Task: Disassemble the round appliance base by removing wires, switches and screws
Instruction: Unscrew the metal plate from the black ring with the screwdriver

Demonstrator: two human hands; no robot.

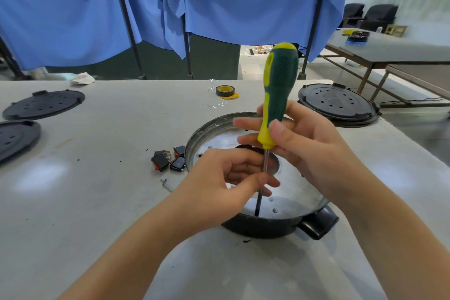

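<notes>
The round appliance base is sat on the bench, near centre. A green-yellow screwdriver is gripped upright at its handle by the right hand, tip down inside the base. Its shaft is pinched by the left hand. Loose switches are piled just left.

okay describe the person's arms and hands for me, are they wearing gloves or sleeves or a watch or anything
Nothing is worn where the view reaches. The left hand and right hand are bare, with no gloves, rings or tape on the parts that show. Both forearms are uncovered down to the bottom edge of the picture, with no sleeve cuff, watch or bracelet at either wrist. Fingernails look short and unpainted.
</notes>
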